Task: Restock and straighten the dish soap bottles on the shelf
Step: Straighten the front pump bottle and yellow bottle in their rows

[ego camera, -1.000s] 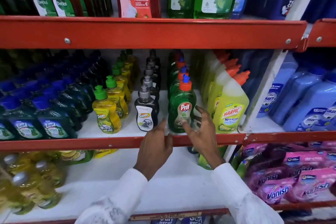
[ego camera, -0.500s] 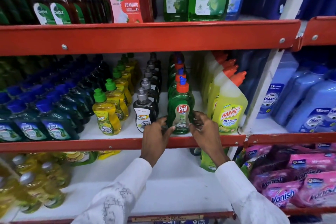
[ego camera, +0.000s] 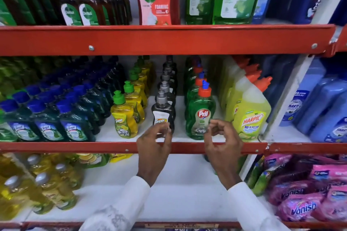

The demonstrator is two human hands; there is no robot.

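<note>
On the middle shelf [ego camera: 187, 148] stand rows of dish soap bottles. The front green Pril bottle [ego camera: 200, 116] with an orange cap is upright near the shelf edge. To its left is a black Super bottle [ego camera: 163, 107] with a grey pump, then a yellow Super bottle [ego camera: 123, 118] with a green cap. My left hand [ego camera: 154, 142] has its fingertips closed around the lower front of the black bottle and hides its base. My right hand [ego camera: 221, 139] hovers just right of the Pril bottle, fingers loosely curled and apart, holding nothing.
Yellow Harpic bottles [ego camera: 250, 116] stand right of the Pril row, dark blue-capped bottles [ego camera: 47, 118] at the left. The red upper shelf rail [ego camera: 169, 40] overhangs with Dettol bottles [ego camera: 156, 0] above. Below are yellow bottles [ego camera: 47, 189] and pink Vanish packs [ego camera: 304, 208].
Both hands have come off the Pril bottle. My left hand has moved left onto the black Super bottle, and my right hand has drawn back slightly to the right.
</note>
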